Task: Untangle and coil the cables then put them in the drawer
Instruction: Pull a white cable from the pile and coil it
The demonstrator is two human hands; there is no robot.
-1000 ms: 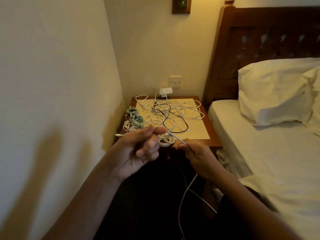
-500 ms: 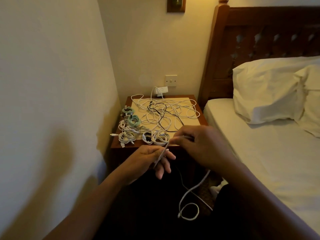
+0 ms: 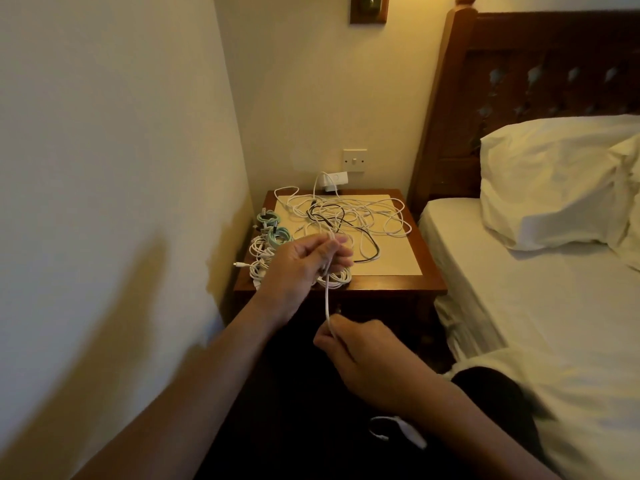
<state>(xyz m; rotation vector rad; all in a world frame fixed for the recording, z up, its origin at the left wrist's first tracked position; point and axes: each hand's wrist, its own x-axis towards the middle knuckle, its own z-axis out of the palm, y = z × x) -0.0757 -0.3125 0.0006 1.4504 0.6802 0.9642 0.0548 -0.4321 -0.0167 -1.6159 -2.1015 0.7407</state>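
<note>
A white cable [image 3: 327, 299] runs taut and nearly vertical between my two hands in front of the wooden nightstand [image 3: 388, 284]. My left hand [image 3: 304, 263] grips its upper end with curled fingers, above the nightstand's front left. Lower down, my right hand [image 3: 360, 355] pinches the same cable. A tangle of white cables and one black cable [image 3: 349, 220] lies spread over the nightstand top. Several coiled cables, white and pale green [image 3: 273, 237], sit along its left edge. The drawer front below is dark and mostly hidden.
A wall runs close along the left. The bed [image 3: 554, 323] with white sheet and pillow [image 3: 554, 181] stands right of the nightstand, under a dark wooden headboard. A charger [image 3: 332, 180] is plugged in at the back below a wall switch [image 3: 354, 160]. The floor is dark.
My left hand has risen over the nightstand's front with the cable end. My right hand has dropped below it, drawing the cable straight down between them. The camera has shifted slightly.
</note>
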